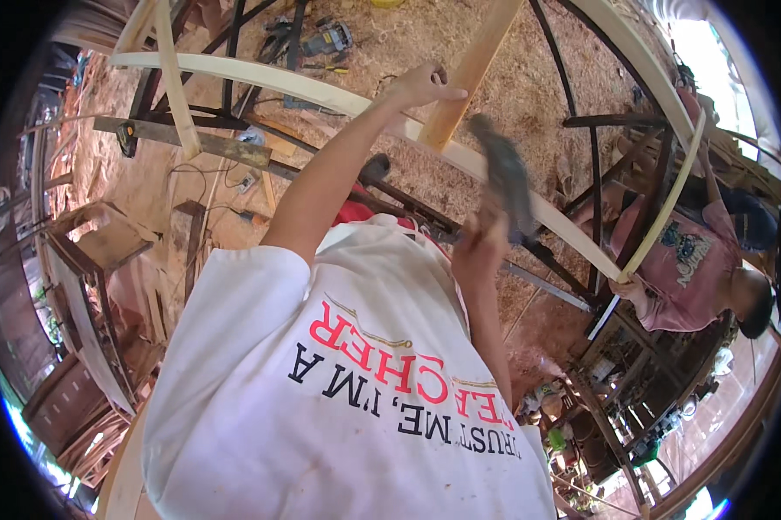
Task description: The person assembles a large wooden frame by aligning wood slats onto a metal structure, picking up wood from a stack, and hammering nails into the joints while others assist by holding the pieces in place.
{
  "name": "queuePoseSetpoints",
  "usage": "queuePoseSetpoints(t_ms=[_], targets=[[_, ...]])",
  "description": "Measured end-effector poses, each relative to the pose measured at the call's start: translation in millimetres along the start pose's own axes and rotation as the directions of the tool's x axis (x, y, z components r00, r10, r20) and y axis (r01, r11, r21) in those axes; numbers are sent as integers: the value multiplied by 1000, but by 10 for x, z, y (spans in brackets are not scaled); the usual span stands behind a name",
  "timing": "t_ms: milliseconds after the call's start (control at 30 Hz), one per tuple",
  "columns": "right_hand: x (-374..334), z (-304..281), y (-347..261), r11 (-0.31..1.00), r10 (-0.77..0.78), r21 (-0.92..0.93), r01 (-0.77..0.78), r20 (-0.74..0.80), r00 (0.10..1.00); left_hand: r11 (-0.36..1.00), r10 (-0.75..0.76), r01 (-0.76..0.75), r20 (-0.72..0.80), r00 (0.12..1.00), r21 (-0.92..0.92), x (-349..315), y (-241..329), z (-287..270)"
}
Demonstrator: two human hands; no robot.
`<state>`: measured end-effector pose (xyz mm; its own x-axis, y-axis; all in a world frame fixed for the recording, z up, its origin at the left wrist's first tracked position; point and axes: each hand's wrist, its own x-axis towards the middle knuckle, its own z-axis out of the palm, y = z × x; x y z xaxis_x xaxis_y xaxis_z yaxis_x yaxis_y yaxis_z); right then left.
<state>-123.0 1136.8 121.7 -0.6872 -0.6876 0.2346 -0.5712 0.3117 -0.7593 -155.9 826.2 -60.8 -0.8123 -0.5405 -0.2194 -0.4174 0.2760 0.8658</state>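
My left hand [425,87] is over a flat wooden board [473,78], at its near end, where it meets a long pale wooden rail [321,94]. Its thumb and fingers are drawn together; whatever they may pinch is too small to make out. My right hand [481,241] grips a hammer [505,169], dark and smeared by motion, raised near the joint of board and rail. Much of the hammer's handle is hidden in the fist.
On the right, another person [685,243] in a pink shirt holds the rail's far end near a thin curved strip [675,204]. Dark frames [594,173] stand at both sides. A power tool [328,39] lies on the sawdust-covered floor [390,43], with cords and a wooden stool-like frame [104,238] leftward.
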Motion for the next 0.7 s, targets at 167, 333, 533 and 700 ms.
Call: queuePoseSetpoints(t_ms=[167, 333, 533, 700], targets=[[318, 38, 168, 939, 303, -240, -246, 245, 921, 999, 20, -21, 52, 998, 30, 60, 117, -135], [115, 32, 95, 978, 88, -198, -66, 109, 990, 1000, -4, 4, 17, 1000, -2, 32, 82, -73], [82, 155, 35, 903, 370, -354, -246, 347, 862, 997, -6, 4, 36, 999, 72, -183, 231, -121], [68, 188, -19, 939, 313, -224, -262, 233, 921, 988, -90, 90, -7, 996, 122, -227, 392, -325]])
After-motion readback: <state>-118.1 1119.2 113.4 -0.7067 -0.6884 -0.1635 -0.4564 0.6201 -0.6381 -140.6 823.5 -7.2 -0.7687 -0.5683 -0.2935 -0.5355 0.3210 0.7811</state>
